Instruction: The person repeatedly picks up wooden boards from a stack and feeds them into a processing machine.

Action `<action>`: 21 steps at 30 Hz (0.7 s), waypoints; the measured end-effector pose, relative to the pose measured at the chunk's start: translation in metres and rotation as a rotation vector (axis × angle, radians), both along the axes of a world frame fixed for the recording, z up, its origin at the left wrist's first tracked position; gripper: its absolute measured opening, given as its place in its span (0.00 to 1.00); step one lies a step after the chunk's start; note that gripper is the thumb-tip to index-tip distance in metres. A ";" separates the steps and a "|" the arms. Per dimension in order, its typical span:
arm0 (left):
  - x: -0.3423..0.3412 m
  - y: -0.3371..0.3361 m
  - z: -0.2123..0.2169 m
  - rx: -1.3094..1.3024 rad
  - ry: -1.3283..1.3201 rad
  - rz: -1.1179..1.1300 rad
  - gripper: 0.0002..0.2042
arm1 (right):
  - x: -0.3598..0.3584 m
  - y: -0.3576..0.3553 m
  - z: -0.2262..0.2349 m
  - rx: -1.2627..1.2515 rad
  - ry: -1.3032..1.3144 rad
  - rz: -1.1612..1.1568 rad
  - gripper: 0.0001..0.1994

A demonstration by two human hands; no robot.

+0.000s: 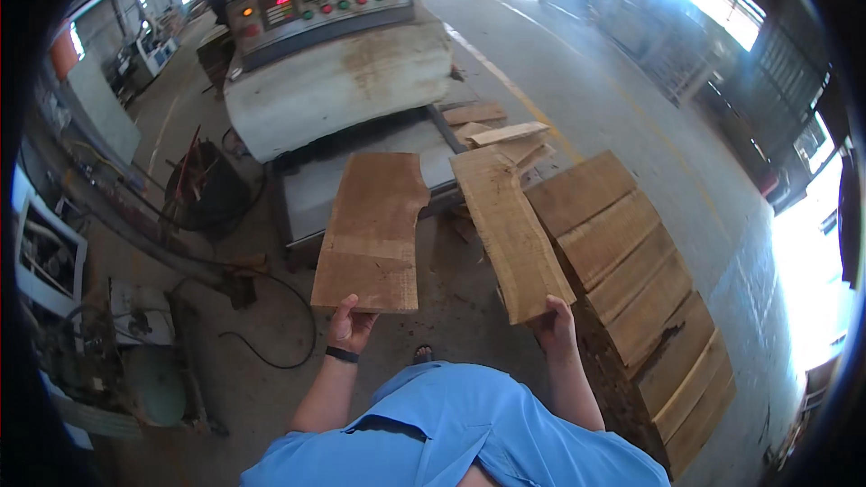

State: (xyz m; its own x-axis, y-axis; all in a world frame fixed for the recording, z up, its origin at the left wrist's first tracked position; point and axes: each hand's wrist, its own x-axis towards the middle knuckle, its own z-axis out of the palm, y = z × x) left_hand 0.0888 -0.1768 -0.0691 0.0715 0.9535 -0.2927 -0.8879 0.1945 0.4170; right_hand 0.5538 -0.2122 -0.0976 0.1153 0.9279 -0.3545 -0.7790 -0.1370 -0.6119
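Observation:
My left hand (350, 326) grips the near end of a broad brown wooden board (373, 234), thumb on top and fingers underneath. A notch cuts into that board's far right edge, and its far end reaches over the machine's metal bed (307, 182). In my right hand (556, 326) is a narrower, lighter wooden board (510, 234) with an uneven edge, held at its near end the same way. The two boards are apart, both pointing away from me. The fingers under each board are mostly hidden.
Ahead stands a machine with a white cover (343, 86) and a control panel (329, 2). Flat boards lie in a long stack (631, 252) on the right; offcuts (510, 133) lie beyond. A black bucket (212, 185), a hose (311, 343) and a green tank (155, 385) are left.

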 end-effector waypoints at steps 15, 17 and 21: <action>-0.066 0.067 -0.093 -0.215 -0.178 0.293 0.30 | -0.160 0.167 0.029 0.585 -1.948 0.309 0.38; -0.061 0.084 -0.106 -0.260 -0.183 0.315 0.30 | -0.169 0.183 0.015 0.663 -2.049 0.340 0.36; -0.048 0.120 -0.136 -0.365 -0.197 0.387 0.32 | -0.170 0.223 -0.050 0.722 -2.242 0.463 0.35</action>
State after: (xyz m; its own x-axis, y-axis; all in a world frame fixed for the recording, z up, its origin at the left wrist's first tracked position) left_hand 0.0406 -0.0566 -0.2054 -0.1765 0.7604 -0.6250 -0.9774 -0.0600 0.2029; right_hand 0.3836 0.0113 -0.1475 -0.4529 0.8637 0.2211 0.8610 0.4881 -0.1430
